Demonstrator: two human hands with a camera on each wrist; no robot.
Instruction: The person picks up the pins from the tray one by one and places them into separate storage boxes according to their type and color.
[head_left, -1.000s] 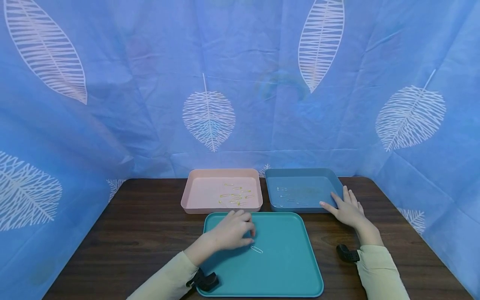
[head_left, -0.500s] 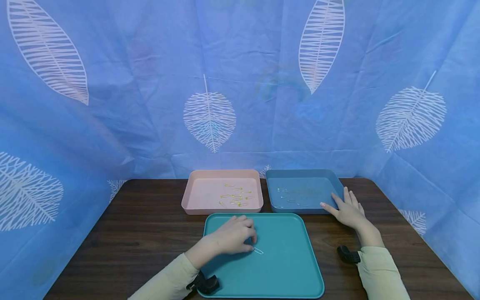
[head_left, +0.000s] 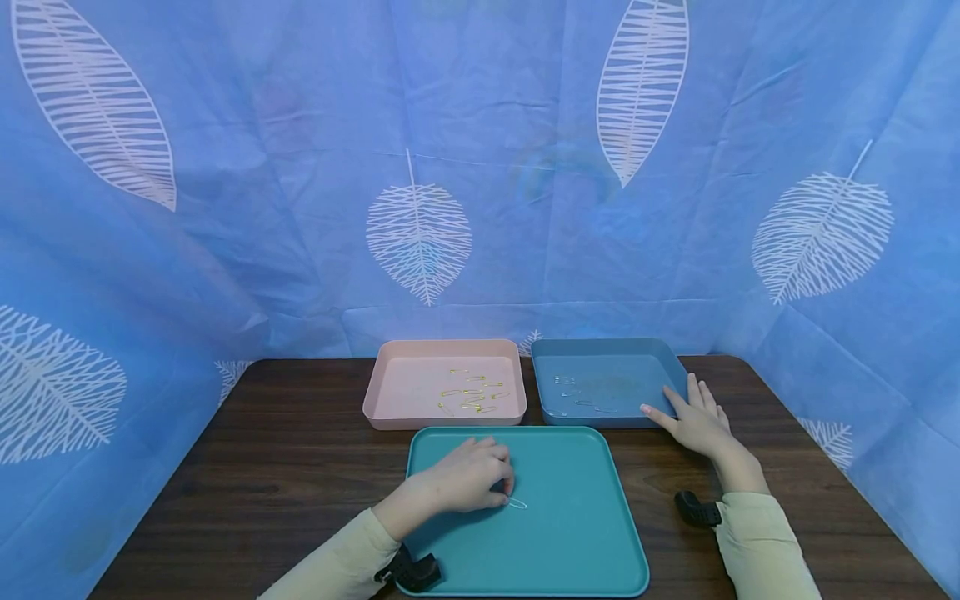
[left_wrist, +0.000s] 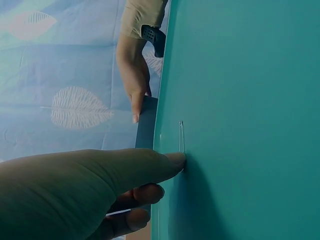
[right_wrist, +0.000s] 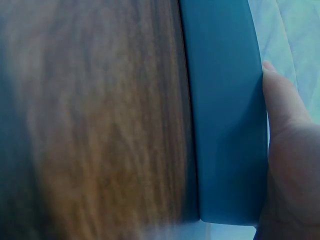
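A silver safety pin (head_left: 518,503) is at the teal tray (head_left: 562,550), just right of my left hand (head_left: 468,477). That hand pinches one end of the pin between thumb and finger; in the left wrist view the safety pin (left_wrist: 181,136) sticks out past the thumb tip, and the index fingertip is hidden behind the thumb. With fingers spread and fairly straight, my right hand (head_left: 697,423) rests on the front right corner of the blue tray (head_left: 637,367). The thumb lies on its rim in the right wrist view.
Several yellow safety pins (head_left: 472,400) lie in the pink tray (head_left: 405,383) at back left. Several silver safety pins (head_left: 583,403) lie in the blue tray. All trays stand on a dark wooden table (head_left: 262,467), with a blue leaf-print cloth (head_left: 487,167) behind.
My left thumb has come onto the end of the silver safety pin, which has shifted slightly and turned a little flatter in the head view. My right hand stays on the blue tray.
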